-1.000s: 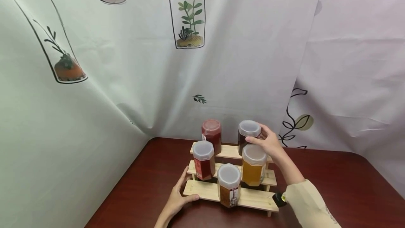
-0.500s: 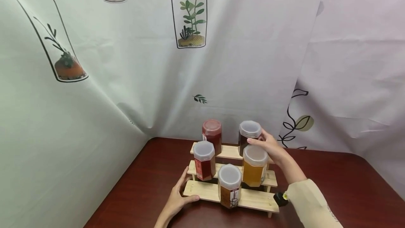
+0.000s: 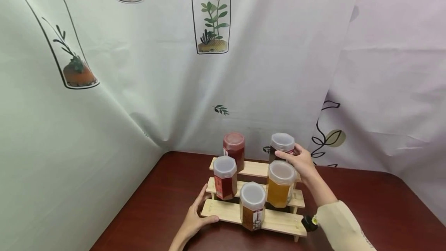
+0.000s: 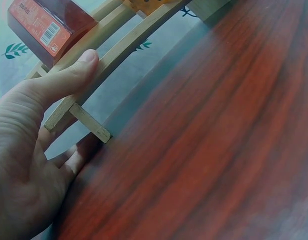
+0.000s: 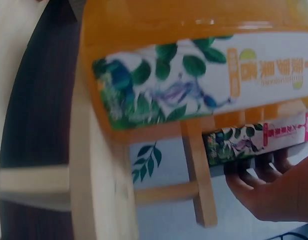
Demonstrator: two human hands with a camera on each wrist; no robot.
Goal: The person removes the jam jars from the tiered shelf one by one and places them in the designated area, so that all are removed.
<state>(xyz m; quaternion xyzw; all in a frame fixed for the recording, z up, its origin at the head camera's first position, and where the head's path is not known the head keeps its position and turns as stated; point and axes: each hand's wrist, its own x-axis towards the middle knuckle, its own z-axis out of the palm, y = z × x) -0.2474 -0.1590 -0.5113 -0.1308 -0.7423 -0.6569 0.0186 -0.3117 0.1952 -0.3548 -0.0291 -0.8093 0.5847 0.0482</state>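
My right hand (image 3: 302, 162) holds a dark jam jar (image 3: 283, 142) with a frosted lid at the right end of the top shelf. In the right wrist view, its fingers (image 5: 278, 192) curl against that jar's label (image 5: 258, 142). A yellow jam jar (image 3: 278, 189) on the middle shelf stands in front and partly hides it. My left hand (image 3: 196, 213) grips the left end of a three-step wooden rack (image 3: 223, 209). The left wrist view shows its thumb (image 4: 69, 77) over the bottom shelf, with the other fingers behind and below.
A red jar (image 3: 225, 177) stands on the middle shelf at left, and another red jar (image 3: 234, 150) above it at the back. An amber jar (image 3: 252, 206) sits mid-way along the bottom shelf. The rack stands on a dark red table (image 3: 146, 204) before a printed curtain (image 3: 265, 69).
The dark jar has shifted right along the top shelf with my right hand, widening the gap to the back red jar. My left hand keeps its place on the rack.
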